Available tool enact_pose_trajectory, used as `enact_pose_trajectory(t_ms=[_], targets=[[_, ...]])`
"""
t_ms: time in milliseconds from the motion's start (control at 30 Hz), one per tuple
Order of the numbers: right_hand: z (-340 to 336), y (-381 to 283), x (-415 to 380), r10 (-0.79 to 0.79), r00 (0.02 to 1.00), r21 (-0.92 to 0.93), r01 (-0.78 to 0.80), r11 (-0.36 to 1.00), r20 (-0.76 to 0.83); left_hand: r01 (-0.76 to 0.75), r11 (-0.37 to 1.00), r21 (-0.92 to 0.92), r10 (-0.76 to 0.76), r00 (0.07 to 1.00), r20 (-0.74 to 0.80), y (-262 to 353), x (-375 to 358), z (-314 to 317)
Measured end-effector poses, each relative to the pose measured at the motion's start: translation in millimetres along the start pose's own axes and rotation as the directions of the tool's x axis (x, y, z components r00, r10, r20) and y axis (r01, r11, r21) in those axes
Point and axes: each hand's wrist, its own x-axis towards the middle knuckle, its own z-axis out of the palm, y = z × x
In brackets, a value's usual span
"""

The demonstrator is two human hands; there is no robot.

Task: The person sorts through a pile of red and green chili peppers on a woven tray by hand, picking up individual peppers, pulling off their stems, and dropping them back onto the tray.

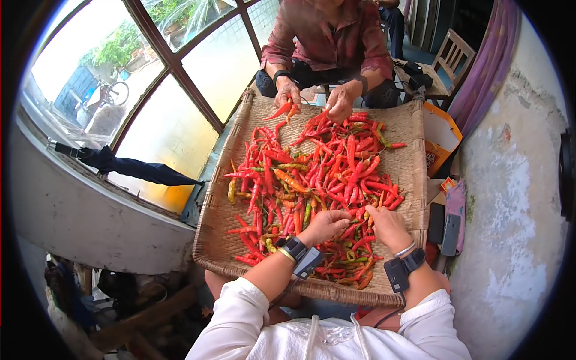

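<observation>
A heap of mostly red chili peppers (300,180), with some orange and green ones, lies in a woven tray (402,129). My left hand (326,227) is over the lower middle of the heap, its fingers pinched together at the peppers; what lies between them is too small to make out. Just to its right, my right hand (387,227) has its thumb and fingers closed near a small yellowish-orange pepper (369,221). Both wrists carry dark strapped devices.
Across the tray a person in a red shirt (324,36) holds red peppers in one hand, the other over the heap. A folded umbrella (144,170) lies by the window at left. Phones (450,234) and an orange box (441,138) are at right, beside the wall.
</observation>
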Motion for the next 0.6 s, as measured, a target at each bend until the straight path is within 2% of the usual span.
enact_pose_trajectory(t_ms=[33, 67, 100, 200, 367, 433, 600], targets=[[0, 0, 1, 0.016, 0.999, -0.009, -0.016, 1.0, -0.037, 0.0, 1.0, 0.0, 0.0, 1.0, -0.001, -5, 1, 5], [0, -1, 1, 0.015, 0.999, -0.009, -0.015, 1.0, -0.036, -0.032, 0.995, 0.09, 0.029, 0.999, 0.026, -10, 2, 11], [1, -2, 3, 0.007, 1.0, -0.001, -0.007, 1.0, -0.01, -0.065, 0.982, 0.178, 0.056, 0.997, 0.056, -10, 1, 13], [8, 0, 9, 0.001, 1.0, -0.025, -0.001, 1.0, 0.021, -0.067, 0.955, 0.288, 0.034, 0.992, 0.118, -4, -1, 15], [11, 4, 9, -0.061, 0.997, -0.131, 0.056, 0.99, -0.036, -0.105, 0.958, 0.266, 0.088, 0.993, 0.075, -6, -1, 16], [11, 3, 4, -0.057, 0.989, -0.105, 0.043, 0.994, -0.136, -0.06, 0.96, 0.272, 0.041, 0.996, 0.074, -5, -1, 15], [11, 3, 7, -0.042, 0.997, -0.15, 0.032, 0.988, -0.063, -0.08, 0.957, 0.28, 0.063, 0.996, 0.067, -1, -4, 14]])
